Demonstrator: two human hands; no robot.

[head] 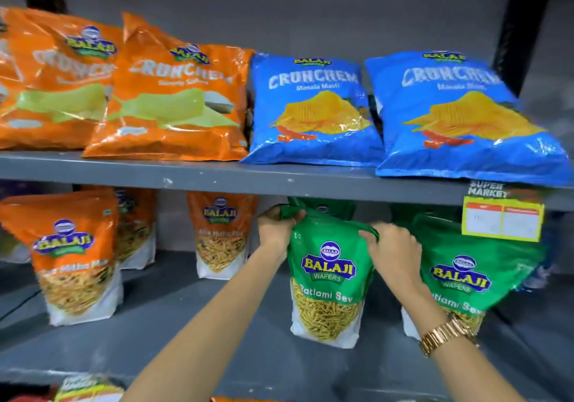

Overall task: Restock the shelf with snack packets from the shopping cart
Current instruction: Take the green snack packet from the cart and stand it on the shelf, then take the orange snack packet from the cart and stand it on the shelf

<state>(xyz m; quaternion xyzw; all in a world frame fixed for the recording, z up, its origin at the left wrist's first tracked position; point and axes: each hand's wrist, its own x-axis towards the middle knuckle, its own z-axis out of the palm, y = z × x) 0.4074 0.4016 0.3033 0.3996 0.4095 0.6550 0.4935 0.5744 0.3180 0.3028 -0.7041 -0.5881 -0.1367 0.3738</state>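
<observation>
A green Ratlami Sev packet (327, 274) stands upright on the lower grey shelf (186, 333). My left hand (278, 231) pinches its top left corner. My right hand (393, 251), with a gold watch on the wrist, grips its top right corner. Another green packet (323, 207) stands behind it, mostly hidden. To its right a second Ratlami Sev packet (475, 265) leans forward. The shopping cart is out of view.
Orange mix packets (74, 255) (222, 234) stand at the left of the lower shelf. The upper shelf (217, 175) holds orange Crunchem bags (174, 97) and blue Crunchem bags (313, 109). A yellow price tag (501, 218) hangs from its edge at the right.
</observation>
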